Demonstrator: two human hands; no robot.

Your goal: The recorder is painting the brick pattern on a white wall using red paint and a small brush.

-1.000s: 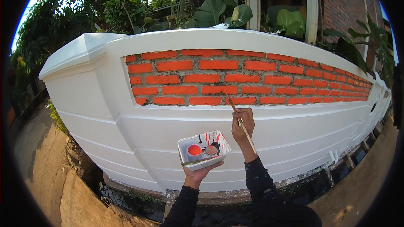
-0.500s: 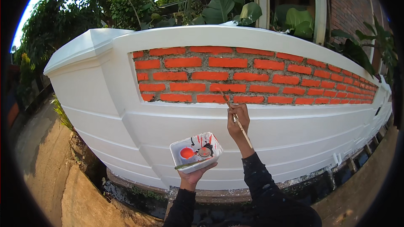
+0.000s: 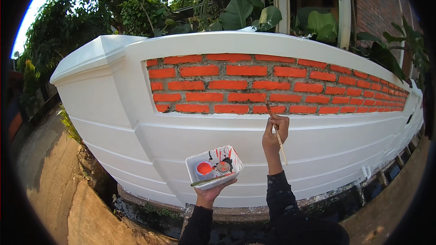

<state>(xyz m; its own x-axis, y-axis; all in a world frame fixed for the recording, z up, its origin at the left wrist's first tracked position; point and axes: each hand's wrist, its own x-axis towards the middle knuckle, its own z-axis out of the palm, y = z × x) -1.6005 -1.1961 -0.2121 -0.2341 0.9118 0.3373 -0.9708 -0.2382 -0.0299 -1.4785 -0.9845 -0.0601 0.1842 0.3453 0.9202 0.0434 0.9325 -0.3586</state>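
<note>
My right hand pinches a thin paintbrush by its handle. The brush tip meets the brick panel, at the right end of an orange-painted brick beside the grey mortar. My left hand holds a white plastic tub from below, lower down and in front of the wall. Inside the tub sit a small pot of orange paint and a second small round pot, greyish with some orange on it. A greenish stick lies across the tub's near side. Orange and black smears mark its inner wall.
The white wall frames the bricks and ends at a capped pillar on the left. A dark drainage ditch runs along its foot, beside a dirt path. Large leafy plants and posts rise behind the wall.
My right hand and the paintbrush have moved right along the bricks, from the middle of one brick to its right end. My left hand still holds the tub, shifted slightly right.
</note>
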